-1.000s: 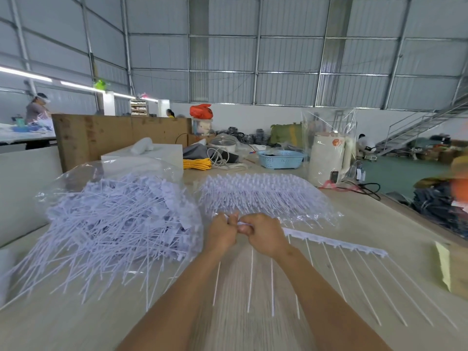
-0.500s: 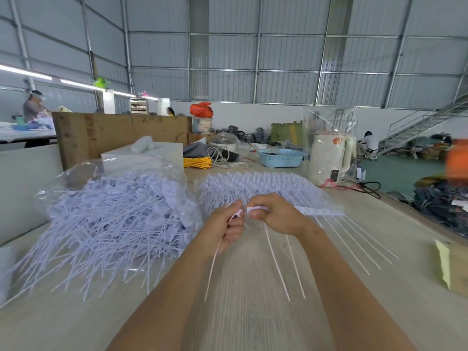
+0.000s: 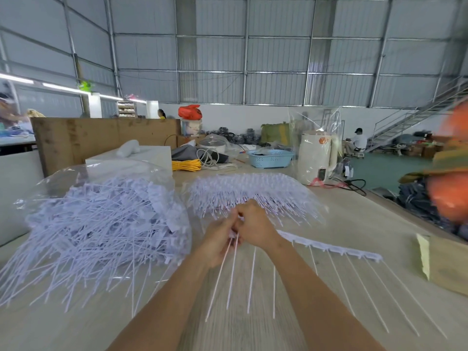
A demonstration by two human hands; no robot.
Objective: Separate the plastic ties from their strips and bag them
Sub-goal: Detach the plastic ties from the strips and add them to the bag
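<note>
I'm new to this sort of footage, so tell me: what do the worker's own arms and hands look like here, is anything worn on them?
Nothing worn shows: the left hand and right hand are bare, without gloves, and both forearms are uncovered up to the picture's bottom edge. No sleeve, watch, ring or wristband is visible.

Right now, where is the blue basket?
In the head view the blue basket sits far back on the table, right of centre, between the yellow cord and the white kettle.

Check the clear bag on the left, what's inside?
The clear plastic bag holds a tangled heap of loose white ties, many sticking out of its open side onto the table. Whatever lies beneath the heap is covered.
</note>
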